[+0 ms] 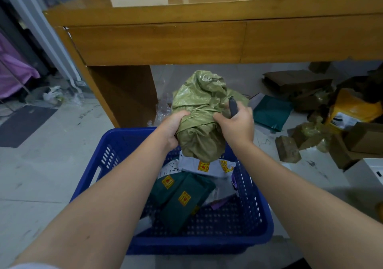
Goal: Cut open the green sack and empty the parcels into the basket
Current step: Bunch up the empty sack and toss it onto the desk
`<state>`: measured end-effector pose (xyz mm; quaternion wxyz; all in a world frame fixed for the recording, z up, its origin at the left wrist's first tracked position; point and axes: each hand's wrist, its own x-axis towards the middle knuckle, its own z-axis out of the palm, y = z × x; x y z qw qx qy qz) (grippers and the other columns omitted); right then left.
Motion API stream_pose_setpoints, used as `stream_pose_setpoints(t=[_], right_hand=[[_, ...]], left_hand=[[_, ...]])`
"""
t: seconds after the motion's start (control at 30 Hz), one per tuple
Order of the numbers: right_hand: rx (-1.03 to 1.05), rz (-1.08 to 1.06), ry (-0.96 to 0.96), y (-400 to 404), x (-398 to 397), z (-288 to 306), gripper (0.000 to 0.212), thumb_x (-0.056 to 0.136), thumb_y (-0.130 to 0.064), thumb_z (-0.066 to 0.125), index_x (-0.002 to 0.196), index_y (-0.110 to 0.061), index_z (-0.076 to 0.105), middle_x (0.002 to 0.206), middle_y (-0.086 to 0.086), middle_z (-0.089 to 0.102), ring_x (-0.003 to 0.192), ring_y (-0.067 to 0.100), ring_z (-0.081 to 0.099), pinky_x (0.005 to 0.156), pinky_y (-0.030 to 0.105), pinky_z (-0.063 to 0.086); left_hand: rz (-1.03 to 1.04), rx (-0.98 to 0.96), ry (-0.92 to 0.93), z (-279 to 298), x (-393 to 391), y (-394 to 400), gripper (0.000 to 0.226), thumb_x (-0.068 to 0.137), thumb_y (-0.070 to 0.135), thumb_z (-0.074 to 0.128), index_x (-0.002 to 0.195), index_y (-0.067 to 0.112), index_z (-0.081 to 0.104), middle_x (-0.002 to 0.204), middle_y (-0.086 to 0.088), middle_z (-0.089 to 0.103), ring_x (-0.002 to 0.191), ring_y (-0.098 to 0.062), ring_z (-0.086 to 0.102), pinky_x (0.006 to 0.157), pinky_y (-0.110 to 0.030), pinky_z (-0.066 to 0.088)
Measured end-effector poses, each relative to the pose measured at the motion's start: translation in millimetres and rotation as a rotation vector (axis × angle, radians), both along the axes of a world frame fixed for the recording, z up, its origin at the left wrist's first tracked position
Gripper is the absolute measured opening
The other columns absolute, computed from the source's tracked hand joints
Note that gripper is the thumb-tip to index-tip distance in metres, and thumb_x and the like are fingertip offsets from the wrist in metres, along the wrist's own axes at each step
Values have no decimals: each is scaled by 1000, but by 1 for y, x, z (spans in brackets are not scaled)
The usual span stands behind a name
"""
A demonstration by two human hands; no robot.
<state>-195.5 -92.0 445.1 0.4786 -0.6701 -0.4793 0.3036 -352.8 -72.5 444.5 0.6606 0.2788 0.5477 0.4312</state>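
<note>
Two hands on the sack right now, so here's where we're at. The green sack [202, 119] hangs upended over the far end of the blue basket [257, 212], with its long axis running roughly 12 to 6 from where we stand: the bunched top end points away toward the wooden desk [157, 42] at 12 o'clock, and the lower end droops down toward us over the basket. Our left hand [173, 128] is clamped around the sack's left flank at about 9 o'clock of it. Our right hand [238, 124] pinches the fabric on the 3 o'clock side while also keeping a dark cutter [232, 105] tucked in its fist, tip pointing up and away. Both hands sit about level on the sack, neither clearly nearer to the mouth. Parcels [180, 198] are already lying in the basket, dark green mailers with yellow labels plus a couple of pale ones right under the sack's lower end. We can't tell whether anything's left inside, though it looks fairly slack. Our guess is the next bit is a lift and shake along that axis, so whatever's in there slides toward 6 o'clock into the basket rather than over the far rim. Loose boxes [364, 138] sit on the floor off at 3 o'clock.
</note>
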Motion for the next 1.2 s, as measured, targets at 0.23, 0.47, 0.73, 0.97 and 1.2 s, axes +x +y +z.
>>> stream_pose_setpoints(t=[0.23, 0.47, 0.73, 0.97, 1.2], right_hand=[[-496, 181, 701, 11, 7, -9, 72, 66, -47, 84, 125, -11, 62, 119, 9, 70, 103, 26, 68, 86, 35, 55], [-414, 151, 653, 11, 5, -20, 54, 71, -26, 84, 115, -4, 63, 102, 13, 73, 87, 28, 71, 70, 34, 58], [-375, 97, 460, 17, -12, -16, 46, 71, -24, 84, 103, -4, 59, 102, 16, 70, 90, 33, 68, 85, 48, 57], [-275, 35, 479, 12, -9, -10, 30, 73, -18, 83, 77, -11, 54, 89, 14, 69, 89, 34, 69, 84, 47, 58], [-257, 76, 569, 7, -2, 0, 36, 76, -18, 81, 100, -1, 59, 100, 16, 70, 90, 31, 69, 84, 44, 57]], left_hand=[[-10, 3, -130, 2, -1, -7, 27, 97, 28, 51, 88, 9, 67, 69, -10, 75, 79, -25, 65, 75, -34, 52], [-57, -89, 32, -13, -3, -9, 26, 92, 42, 60, 99, 16, 64, 107, -13, 68, 90, -25, 64, 80, -38, 53], [116, -4, 100, -17, -1, -8, 36, 75, 14, 82, 101, 9, 58, 93, -14, 68, 79, -27, 70, 74, -39, 57], [171, 87, 208, -7, 10, -6, 58, 73, 16, 84, 117, -4, 51, 105, -19, 67, 79, -25, 70, 46, -26, 56], [141, 59, 149, 10, 13, -12, 67, 73, 19, 84, 122, 14, 38, 104, -8, 59, 86, -24, 65, 66, -35, 56]])
